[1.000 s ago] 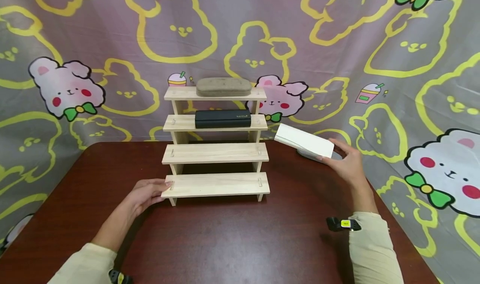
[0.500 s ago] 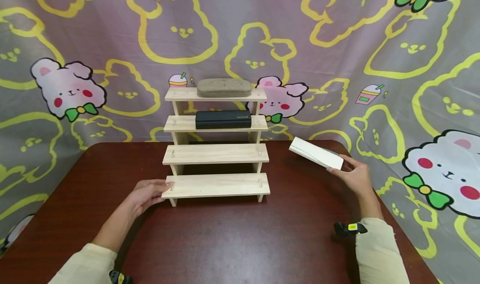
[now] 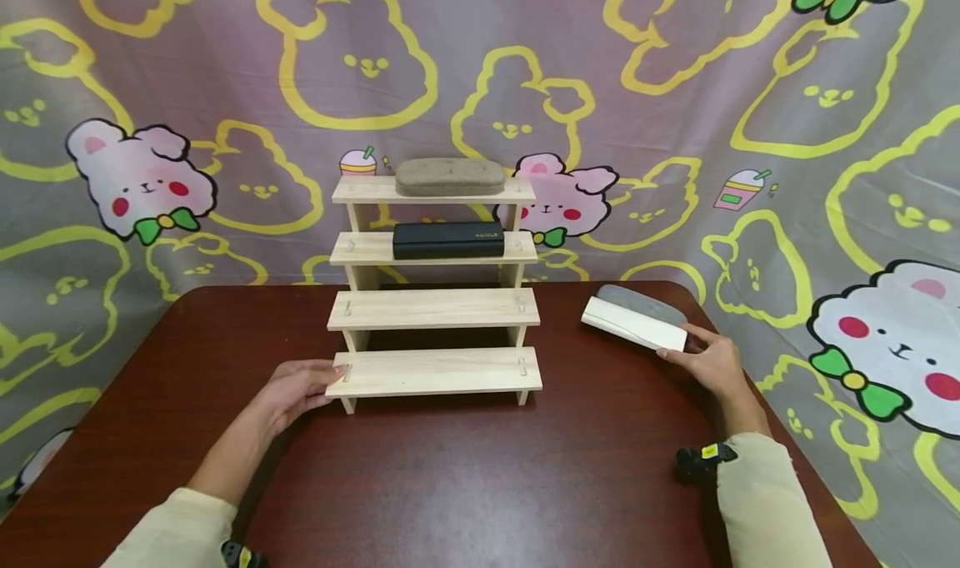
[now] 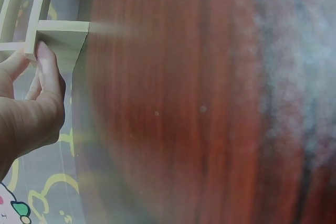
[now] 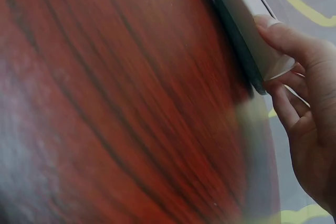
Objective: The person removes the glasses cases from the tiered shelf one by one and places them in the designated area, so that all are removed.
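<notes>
My right hand (image 3: pixel 708 364) pinches the right end of a white glasses case (image 3: pixel 633 324), thumb on its near side. Just behind that case lies a grey glasses case (image 3: pixel 643 303), partly covered by it in the head view. In the right wrist view, the thumb (image 5: pixel 283 38) presses the white case (image 5: pixel 249 24), and the grey case shows as a dark edge (image 5: pixel 236 40) along it. At the left, my left hand (image 3: pixel 296 393) grips the left end of the lowest plank of a stepped wooden rack (image 3: pixel 435 372); thumb and fingers pinch its corner (image 4: pixel 32 45).
On the rack's top step sits a brown glasses case (image 3: pixel 450 177). A black glasses case (image 3: pixel 448 240) lies one step below. The two lower steps are bare wood. The dark red table (image 3: pixel 480 476) ends at a patterned cloth (image 3: pixel 660 67) behind and at the sides.
My right hand has moved right and lower with the white case, bringing it down in front of the grey case, which shows more. My left hand stays at the rack.
</notes>
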`<state>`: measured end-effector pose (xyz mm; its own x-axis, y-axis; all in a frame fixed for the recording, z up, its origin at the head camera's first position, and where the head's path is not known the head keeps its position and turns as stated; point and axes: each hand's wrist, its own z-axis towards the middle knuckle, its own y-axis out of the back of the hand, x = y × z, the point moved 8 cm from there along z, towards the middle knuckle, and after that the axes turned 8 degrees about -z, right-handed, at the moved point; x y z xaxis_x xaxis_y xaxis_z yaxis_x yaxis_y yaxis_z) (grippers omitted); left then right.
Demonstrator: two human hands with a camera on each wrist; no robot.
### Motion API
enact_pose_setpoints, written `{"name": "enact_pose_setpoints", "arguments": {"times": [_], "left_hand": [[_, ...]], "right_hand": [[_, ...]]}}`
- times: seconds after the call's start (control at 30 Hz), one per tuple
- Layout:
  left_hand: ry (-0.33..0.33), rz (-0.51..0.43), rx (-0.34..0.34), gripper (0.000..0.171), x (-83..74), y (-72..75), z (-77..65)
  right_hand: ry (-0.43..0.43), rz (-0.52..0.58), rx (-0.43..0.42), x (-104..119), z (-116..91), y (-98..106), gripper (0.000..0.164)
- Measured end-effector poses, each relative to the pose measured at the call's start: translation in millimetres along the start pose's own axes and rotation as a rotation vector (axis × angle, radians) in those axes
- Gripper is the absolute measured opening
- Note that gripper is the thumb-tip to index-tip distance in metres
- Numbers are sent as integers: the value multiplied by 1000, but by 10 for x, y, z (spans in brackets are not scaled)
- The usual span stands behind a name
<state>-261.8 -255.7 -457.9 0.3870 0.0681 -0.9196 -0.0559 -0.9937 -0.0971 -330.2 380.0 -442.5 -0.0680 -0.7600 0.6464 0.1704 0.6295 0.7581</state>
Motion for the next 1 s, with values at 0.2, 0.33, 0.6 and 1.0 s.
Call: {"name": "enact_pose_setpoints", "arguments": {"times": [0.2,0.33,0.6,1.0], "left_hand": [[-5,0,-1,67,8,5,8],[-2,0,-4,66,22,0,15],[-5,-1,4,64,18,-13,20],[3,0,-7,66,11,-6,11]], "right_hand": [[13,-43,-9,2,35,11,79],[20,-51,-39,-19,46,20,76],[-7,-71,-117,-101,83,22,71],[-41,-60,-177,-136,122,26,69]]}}
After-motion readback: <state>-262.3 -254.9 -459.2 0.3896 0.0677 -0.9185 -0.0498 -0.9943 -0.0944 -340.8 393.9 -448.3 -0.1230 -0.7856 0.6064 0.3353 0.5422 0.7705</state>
